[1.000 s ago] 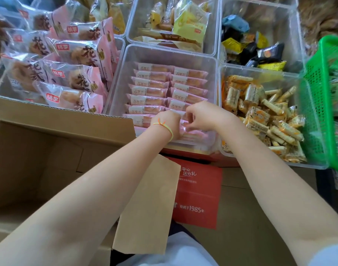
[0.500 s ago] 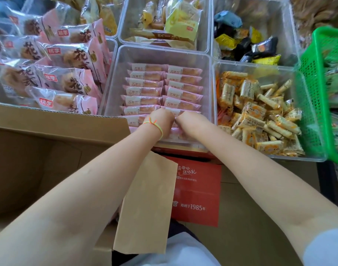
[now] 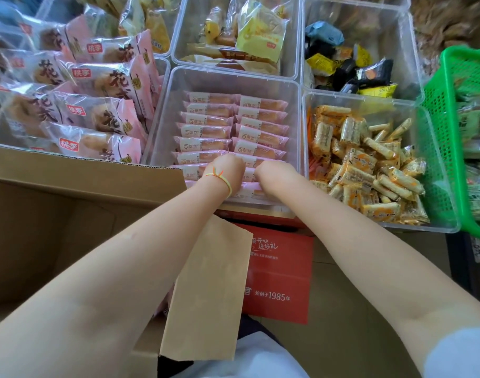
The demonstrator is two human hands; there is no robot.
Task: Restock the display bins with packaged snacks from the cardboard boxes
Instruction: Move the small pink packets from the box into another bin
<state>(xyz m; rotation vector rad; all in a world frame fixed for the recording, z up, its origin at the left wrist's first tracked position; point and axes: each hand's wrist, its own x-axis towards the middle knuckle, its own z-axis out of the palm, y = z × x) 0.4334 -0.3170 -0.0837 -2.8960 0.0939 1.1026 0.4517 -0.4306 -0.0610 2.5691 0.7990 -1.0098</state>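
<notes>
Reaching into the clear bin (image 3: 162, 126), left hand (image 3: 229, 169) and right hand (image 3: 271, 173) hide their fingers among pink packets (image 3: 206, 132); grip cannot be told

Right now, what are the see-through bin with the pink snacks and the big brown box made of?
The bin looks like clear hard plastic: glossy, and you can see the snacks through its walls. The brown box looks like matte corrugated cardboard; its cut edge shows a wavy layer. The pink snack packets seem wrapped in thin shiny plastic film.
</notes>
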